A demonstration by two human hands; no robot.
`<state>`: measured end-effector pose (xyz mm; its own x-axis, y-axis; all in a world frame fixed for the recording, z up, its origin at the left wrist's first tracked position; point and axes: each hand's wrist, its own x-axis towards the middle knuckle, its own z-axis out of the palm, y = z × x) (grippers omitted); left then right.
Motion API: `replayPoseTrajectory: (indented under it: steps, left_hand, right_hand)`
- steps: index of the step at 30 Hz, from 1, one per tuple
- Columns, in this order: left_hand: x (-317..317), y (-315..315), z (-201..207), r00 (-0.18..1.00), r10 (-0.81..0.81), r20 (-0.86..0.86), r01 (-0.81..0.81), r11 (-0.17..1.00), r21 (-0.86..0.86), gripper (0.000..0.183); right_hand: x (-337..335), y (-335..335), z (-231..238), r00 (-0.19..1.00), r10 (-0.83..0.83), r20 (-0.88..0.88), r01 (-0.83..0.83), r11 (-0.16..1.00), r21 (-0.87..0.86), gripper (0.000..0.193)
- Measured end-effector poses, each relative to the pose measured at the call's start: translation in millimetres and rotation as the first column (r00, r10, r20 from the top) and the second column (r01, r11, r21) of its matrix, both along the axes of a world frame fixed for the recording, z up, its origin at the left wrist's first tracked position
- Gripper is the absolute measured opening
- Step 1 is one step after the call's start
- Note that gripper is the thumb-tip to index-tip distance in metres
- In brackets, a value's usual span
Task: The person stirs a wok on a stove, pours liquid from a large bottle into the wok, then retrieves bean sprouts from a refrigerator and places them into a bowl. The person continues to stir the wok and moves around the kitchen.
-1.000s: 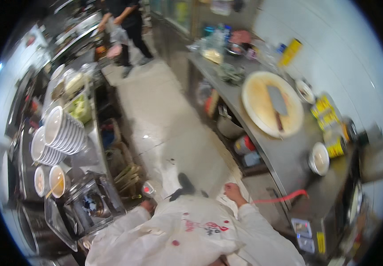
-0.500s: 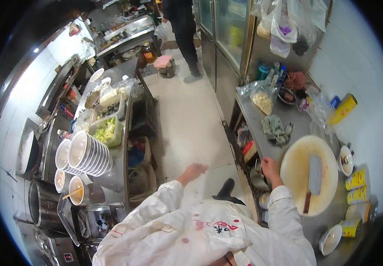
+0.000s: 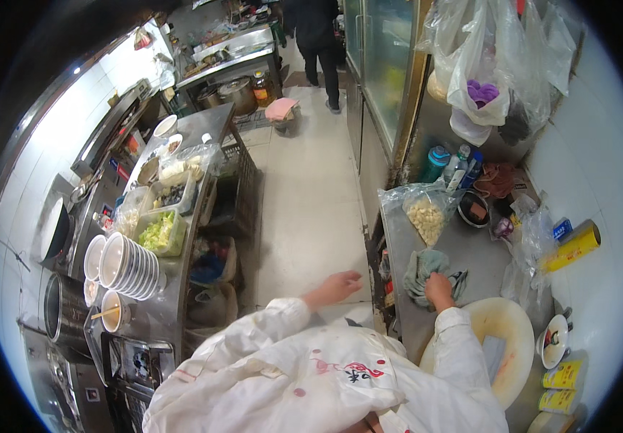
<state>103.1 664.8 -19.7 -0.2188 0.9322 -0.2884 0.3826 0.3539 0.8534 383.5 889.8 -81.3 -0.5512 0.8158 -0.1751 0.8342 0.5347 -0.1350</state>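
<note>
My right hand (image 3: 439, 291) is closed on the near edge of a crumpled grey-green cloth (image 3: 421, 268) on the right-hand metal counter. Over the floor of the aisle, my left hand (image 3: 334, 289) hangs in the air with its fingers loosely stretched and nothing in them. A round white cutting board (image 3: 519, 325) lies just nearer than the cloth, partly covered by my right sleeve. On that board rests a cleaver (image 3: 493, 353); only part of its blade shows and its handle is hidden. Beyond the cloth sits a clear bag of pale, garlic-like cloves (image 3: 425, 220).
On the left counter stand stacked white bowls (image 3: 131, 267), a bowl with chopsticks (image 3: 113, 317) and a tub of green vegetables (image 3: 161, 232). Plastic bags (image 3: 481, 72) hang at the right. A person in dark clothes (image 3: 315, 32) is farther down the aisle, near a pink-topped stool (image 3: 281, 110).
My right hand has moved forward from the counter edge beside the cutting board onto the cloth. I have advanced along the counter. The other person has walked farther away.
</note>
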Motion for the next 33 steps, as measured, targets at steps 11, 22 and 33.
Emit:
replayPoseTrajectory:
  steps: [11, 22, 33]
  left_hand:
    - [82.0, 124.0, 37.1, 0.691, -0.474, -0.546, 0.637, 0.756, 0.150, 0.040]
    - [90.4, 131.8, 49.3, 0.724, -0.449, -0.523, 0.640, 0.721, 0.267, 0.033]
    - [-39.8, 57.5, 40.7, 0.997, 0.017, -0.077, 0.024, 0.860, 0.509, 0.054]
  right_hand:
    - [3.0, -50.7, 110.9, 0.780, 0.247, -0.575, -0.228, 0.968, 0.107, 0.023]
    - [27.6, -18.7, 144.8, 0.830, 0.049, -0.555, -0.300, 0.878, -0.372, 0.017]
    - [68.7, 72.2, 198.0, 0.952, 0.305, -0.010, -0.301, 0.944, 0.137, 0.023]
